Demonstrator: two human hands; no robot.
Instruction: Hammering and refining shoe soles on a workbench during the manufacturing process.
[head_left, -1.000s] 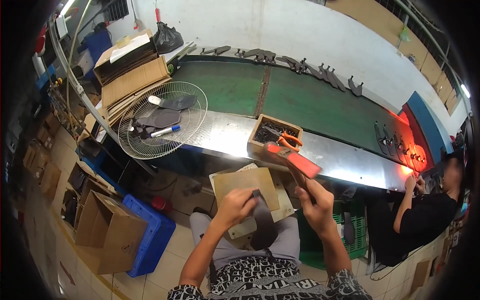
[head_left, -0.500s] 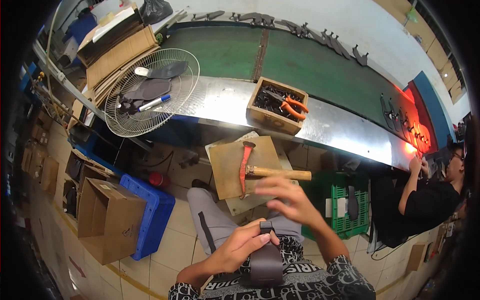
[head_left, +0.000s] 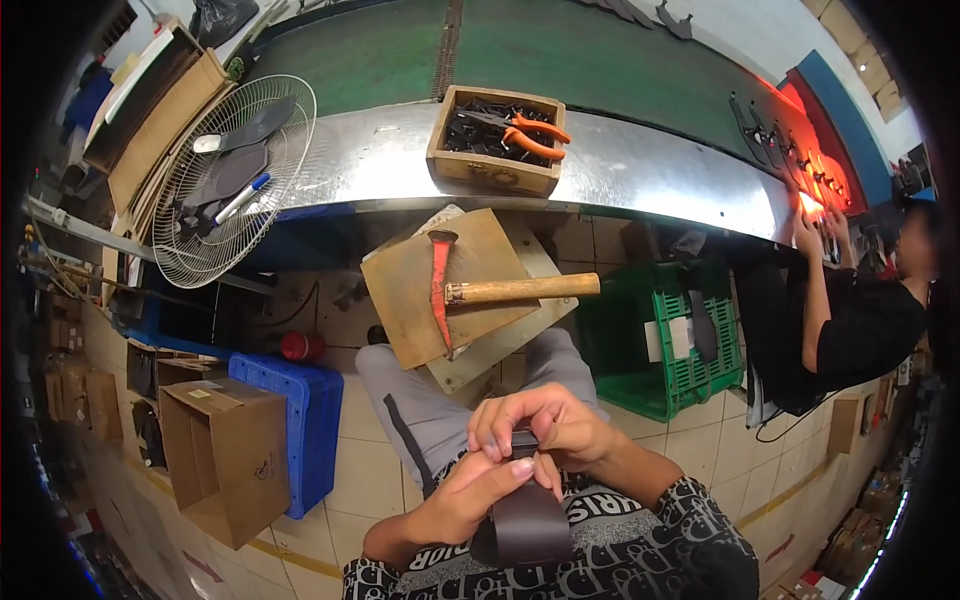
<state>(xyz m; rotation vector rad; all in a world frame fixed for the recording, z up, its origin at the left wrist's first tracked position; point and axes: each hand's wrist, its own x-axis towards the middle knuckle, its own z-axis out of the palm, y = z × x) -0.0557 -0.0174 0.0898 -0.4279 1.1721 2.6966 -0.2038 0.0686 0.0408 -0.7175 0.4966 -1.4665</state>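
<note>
Close to my chest, my left hand (head_left: pixel 470 492) and my right hand (head_left: pixel 548 425) both grip a dark brown leather piece (head_left: pixel 527 520). The left holds it from the side and the right pinches its top edge. On my lap a wooden board (head_left: pixel 420 295) carries a hammer (head_left: pixel 470 291) with a red head and a wooden handle. Neither hand touches the hammer.
A wooden box (head_left: pixel 494 140) with orange pliers (head_left: pixel 535 137) sits on the metal bench edge (head_left: pixel 650 175) before a green conveyor belt (head_left: pixel 600 50). A fan grille (head_left: pixel 200 230) holds dark soles at left. Cardboard box (head_left: pixel 228 455), blue crate (head_left: pixel 305 420), green crate (head_left: pixel 665 345). Another person (head_left: pixel 850 310) sits at right.
The view has tilted down and closer. The hammer, held up in my right hand a second ago, now lies on the board, and both hands have closed on the leather piece.
</note>
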